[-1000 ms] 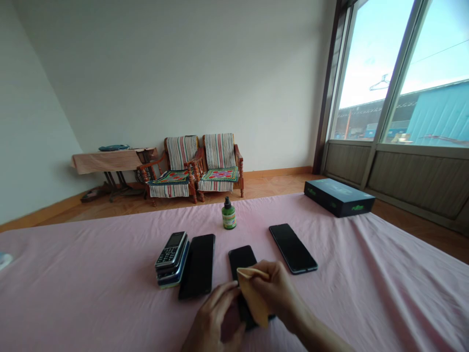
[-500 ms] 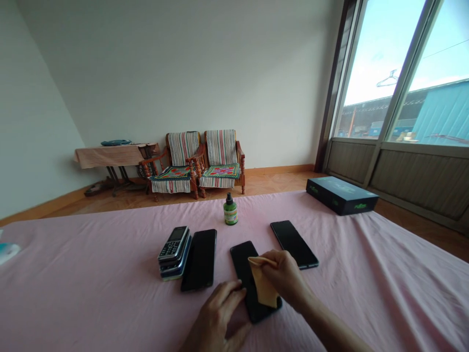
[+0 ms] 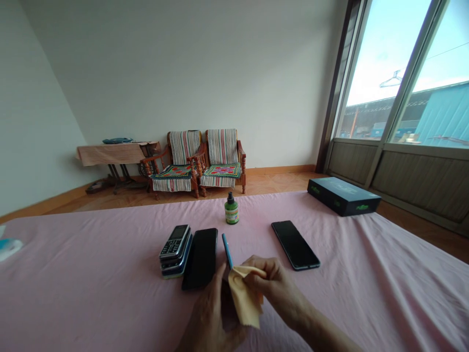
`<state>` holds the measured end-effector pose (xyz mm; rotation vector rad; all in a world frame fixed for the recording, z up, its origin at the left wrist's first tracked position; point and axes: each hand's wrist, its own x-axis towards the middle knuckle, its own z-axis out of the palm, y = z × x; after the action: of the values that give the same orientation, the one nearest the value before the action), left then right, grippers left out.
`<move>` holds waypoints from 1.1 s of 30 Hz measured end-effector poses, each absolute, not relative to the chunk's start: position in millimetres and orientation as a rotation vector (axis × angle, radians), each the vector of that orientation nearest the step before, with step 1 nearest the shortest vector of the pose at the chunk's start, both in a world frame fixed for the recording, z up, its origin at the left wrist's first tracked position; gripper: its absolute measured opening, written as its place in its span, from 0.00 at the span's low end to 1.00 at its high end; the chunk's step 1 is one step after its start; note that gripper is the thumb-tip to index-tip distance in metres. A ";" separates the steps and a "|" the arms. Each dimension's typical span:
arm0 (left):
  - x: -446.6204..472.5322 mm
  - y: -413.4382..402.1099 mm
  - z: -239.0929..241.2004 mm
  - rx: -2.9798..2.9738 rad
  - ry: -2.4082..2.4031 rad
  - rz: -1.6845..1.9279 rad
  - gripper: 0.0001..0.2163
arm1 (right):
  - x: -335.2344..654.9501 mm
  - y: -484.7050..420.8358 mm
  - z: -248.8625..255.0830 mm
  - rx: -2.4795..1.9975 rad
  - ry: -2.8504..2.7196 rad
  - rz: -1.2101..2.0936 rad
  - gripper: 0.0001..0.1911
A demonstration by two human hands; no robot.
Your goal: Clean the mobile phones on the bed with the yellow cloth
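Observation:
My left hand (image 3: 212, 313) grips a smartphone, turned up on edge so that its thin blue side (image 3: 227, 251) faces me. My right hand (image 3: 273, 286) pinches a yellow cloth (image 3: 246, 298), which hangs over the phone's edge and hides its lower part. Just left of the held phone lies a black smartphone (image 3: 201, 259), face up, touching a stack of phones topped by a silver keypad phone (image 3: 176, 242). Another black smartphone (image 3: 295, 245) rests flat to the right of my right hand.
A green spray bottle (image 3: 231, 210) with a black cap stands beyond the phones. At the back right is a black box (image 3: 343, 196). Pink cloth (image 3: 91, 274) covers the surface. A white and blue object (image 3: 9, 248) is at the left edge; two wooden chairs (image 3: 221, 164) stand behind.
The middle phone, flat before, has been lifted and tipped on edge by my left hand. My right hand has moved left with the yellow cloth, from the screen to the phone's side.

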<state>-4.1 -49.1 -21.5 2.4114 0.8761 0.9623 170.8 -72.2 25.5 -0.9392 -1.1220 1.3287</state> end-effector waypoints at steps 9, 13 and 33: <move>-7.6 -49.6 -16.4 2.502 0.973 0.979 0.34 | 190.9 -59.8 14.9 -1.127 -1.165 0.715 0.11; -8.6 -53.6 -17.3 2.692 0.827 0.973 0.38 | 202.9 -54.8 10.7 -1.254 -1.239 0.308 0.12; -8.2 -59.3 -19.7 2.734 0.718 0.991 0.35 | 163.7 -86.0 3.3 -1.034 -1.785 0.204 0.28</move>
<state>-8.2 -59.3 -19.7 2.7335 0.7176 0.9907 163.7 -86.0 3.3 -1.0336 -1.7853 0.2041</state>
